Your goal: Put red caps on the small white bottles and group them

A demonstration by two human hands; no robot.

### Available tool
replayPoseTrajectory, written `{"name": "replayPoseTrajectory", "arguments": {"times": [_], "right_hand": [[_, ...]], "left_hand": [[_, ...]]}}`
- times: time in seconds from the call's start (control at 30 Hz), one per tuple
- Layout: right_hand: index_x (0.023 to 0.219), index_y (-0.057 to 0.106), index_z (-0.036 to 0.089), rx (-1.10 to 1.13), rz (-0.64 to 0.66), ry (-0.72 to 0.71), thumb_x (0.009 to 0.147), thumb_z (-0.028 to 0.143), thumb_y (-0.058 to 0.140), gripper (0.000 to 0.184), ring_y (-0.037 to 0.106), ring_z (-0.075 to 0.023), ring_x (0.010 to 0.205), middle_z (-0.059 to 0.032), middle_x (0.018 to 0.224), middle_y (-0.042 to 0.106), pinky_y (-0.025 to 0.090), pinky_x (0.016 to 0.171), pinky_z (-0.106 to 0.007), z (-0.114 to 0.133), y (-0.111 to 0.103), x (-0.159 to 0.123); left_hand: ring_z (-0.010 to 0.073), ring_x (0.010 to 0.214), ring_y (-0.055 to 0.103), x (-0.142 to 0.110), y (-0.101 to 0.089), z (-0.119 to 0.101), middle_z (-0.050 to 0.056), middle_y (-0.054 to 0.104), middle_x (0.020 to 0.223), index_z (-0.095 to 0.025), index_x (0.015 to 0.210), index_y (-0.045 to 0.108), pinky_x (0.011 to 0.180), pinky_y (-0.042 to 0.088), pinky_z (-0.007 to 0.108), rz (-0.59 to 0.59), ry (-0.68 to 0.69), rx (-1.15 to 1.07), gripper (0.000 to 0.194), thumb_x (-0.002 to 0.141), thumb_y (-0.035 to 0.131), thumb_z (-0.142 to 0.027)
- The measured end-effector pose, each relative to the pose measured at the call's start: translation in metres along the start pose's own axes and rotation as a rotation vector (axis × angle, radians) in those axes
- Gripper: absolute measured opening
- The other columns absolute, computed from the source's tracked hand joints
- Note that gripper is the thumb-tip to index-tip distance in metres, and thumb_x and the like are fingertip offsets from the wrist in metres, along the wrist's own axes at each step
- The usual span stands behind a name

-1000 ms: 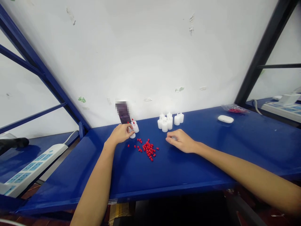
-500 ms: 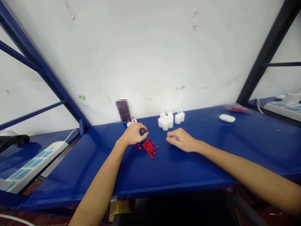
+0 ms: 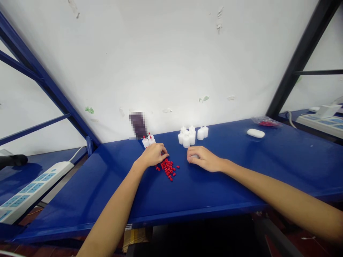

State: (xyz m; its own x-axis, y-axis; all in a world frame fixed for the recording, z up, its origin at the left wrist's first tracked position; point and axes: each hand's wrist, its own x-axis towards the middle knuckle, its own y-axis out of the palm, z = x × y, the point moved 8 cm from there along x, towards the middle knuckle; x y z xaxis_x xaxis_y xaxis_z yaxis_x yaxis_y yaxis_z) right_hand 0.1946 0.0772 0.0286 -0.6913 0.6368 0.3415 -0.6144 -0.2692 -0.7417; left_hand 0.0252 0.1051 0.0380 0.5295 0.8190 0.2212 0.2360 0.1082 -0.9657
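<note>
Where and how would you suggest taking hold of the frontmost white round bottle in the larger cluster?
I would pinch the opposite sides of the white round bottle's body, coming from the near side and slightly above. It stands upright with its front exposed, while other white bottles crowd behind it.

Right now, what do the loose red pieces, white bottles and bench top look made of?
Red pieces: likely moulded plastic; bright, even colour.
White bottles: probably plastic, smooth; uniform white, no visible seams at this size.
Bench top: glossy blue, soft reflections; painted metal or coated board, can't tell which.
</note>
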Motion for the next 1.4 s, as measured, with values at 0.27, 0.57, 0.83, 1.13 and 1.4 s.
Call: {"name": "replayPoseTrajectory", "arguments": {"times": [0.27, 0.57, 0.83, 1.13, 1.4], "right_hand": [[0.087, 0.063, 0.017, -0.013, 0.008, 0.087, 0.096, 0.036, 0.046, 0.027, 0.053, -0.0143, 0.067, -0.0012, 0.076, 0.063, 0.035, 0.066, -0.027, -0.005, 0.0, 0.001], [0.082, 0.064, 0.017, -0.044, 0.031, 0.033, 0.097, 0.036, 0.045, 0.031, 0.058, -0.0171, 0.073, -0.0038, 0.08, 0.067, 0.037, 0.069, -0.029, -0.006, 0.005, 0.002], [0.079, 0.063, 0.017, -0.067, 0.027, 0.025, 0.096, 0.037, 0.045, 0.032, 0.056, -0.0164, 0.07, -0.0032, 0.078, 0.066, 0.036, 0.067, -0.028, -0.007, 0.004, 0.002], [0.068, 0.056, 0.017, -0.043, 0.009, 0.082, 0.094, 0.036, 0.045, 0.034, 0.051, -0.0139, 0.064, 0.0003, 0.066, 0.057, 0.034, 0.065, -0.027, -0.009, 0.003, 0.001], [0.059, 0.057, 0.016, 0.613, -0.063, 0.266, 0.092, 0.045, 0.037, 0.049, 0.047, -0.0119, 0.046, -0.001, 0.05, 0.052, 0.034, 0.051, -0.026, -0.025, 0.009, 0.002]], "left_hand": [[0.0159, 0.058, 0.058, -0.007, -0.023, 0.024, 0.005, 0.069, 0.066, -0.017, 0.082, 0.076, 0.06, 0.039, 0.028, -0.073, -0.15, 0.026, 0.028, 0.088, 0.056, -0.037], [0.0202, 0.07, 0.064, -0.005, -0.018, 0.018, 0.005, 0.071, 0.069, -0.018, 0.089, 0.076, 0.083, 0.044, 0.036, -0.049, -0.198, 0.227, 0.021, 0.082, 0.063, -0.034], [0.0232, 0.097, 0.063, -0.003, -0.009, 0.008, 0.007, 0.068, 0.109, -0.022, 0.11, 0.07, 0.079, 0.049, 0.032, -0.054, -0.09, 0.266, 0.029, 0.086, 0.054, -0.025], [0.0269, 0.09, 0.064, 0.002, 0.007, 0.01, 0.012, 0.073, 0.09, -0.015, 0.091, 0.075, 0.081, 0.049, 0.038, 0.063, -0.06, 0.321, 0.025, 0.085, 0.051, -0.016], [0.0161, 0.076, 0.064, 0.003, -0.018, -0.037, 0.005, 0.073, 0.087, -0.016, 0.094, 0.072, 0.075, 0.05, 0.029, -0.269, 0.046, -0.235, 0.017, 0.088, 0.059, -0.025]]}}
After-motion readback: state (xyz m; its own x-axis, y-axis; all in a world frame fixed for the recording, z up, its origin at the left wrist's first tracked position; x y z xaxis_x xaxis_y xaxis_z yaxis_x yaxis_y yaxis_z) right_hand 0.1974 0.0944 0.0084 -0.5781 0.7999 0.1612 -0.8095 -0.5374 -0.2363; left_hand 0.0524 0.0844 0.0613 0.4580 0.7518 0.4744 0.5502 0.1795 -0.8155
